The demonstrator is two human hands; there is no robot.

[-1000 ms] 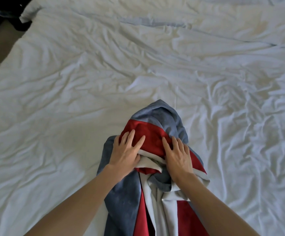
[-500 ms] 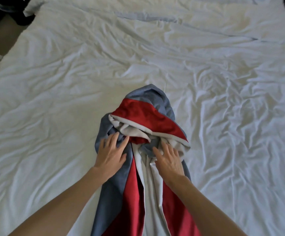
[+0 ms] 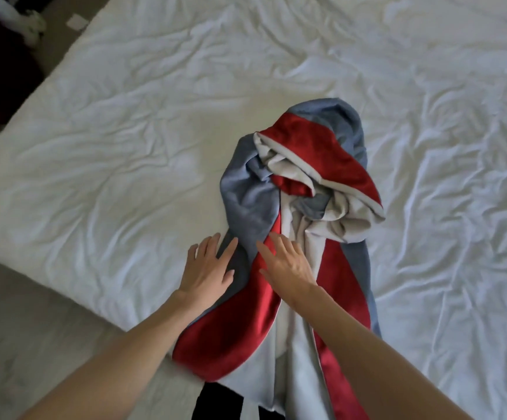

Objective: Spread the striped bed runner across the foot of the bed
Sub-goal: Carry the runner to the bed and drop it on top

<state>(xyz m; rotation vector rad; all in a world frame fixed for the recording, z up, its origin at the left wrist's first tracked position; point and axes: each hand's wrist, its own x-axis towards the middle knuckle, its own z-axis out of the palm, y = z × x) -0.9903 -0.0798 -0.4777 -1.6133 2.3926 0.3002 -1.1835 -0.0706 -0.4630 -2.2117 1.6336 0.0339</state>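
Observation:
The striped bed runner [image 3: 315,165], in red, blue-grey and pale grey bands, lies bunched in a heap on the white bed [image 3: 124,147], its near end trailing over the bed's front edge toward me. My left hand [image 3: 208,268] lies flat with fingers spread on the runner's blue-grey left edge and the sheet beside it. My right hand [image 3: 288,265] rests flat, fingers straight, on the red and pale grey bands just right of it. Neither hand grips the cloth.
The wrinkled white sheet stretches wide to the left, right and far side of the runner. The bed's left corner and edge [image 3: 49,83] border a brown floor [image 3: 18,313]. Dark furniture [image 3: 0,65] stands at the far left.
Both hands have slid back toward me, from the bunched top of the runner down to its lower part. The view has shifted, and the heap now lies farther from my hands.

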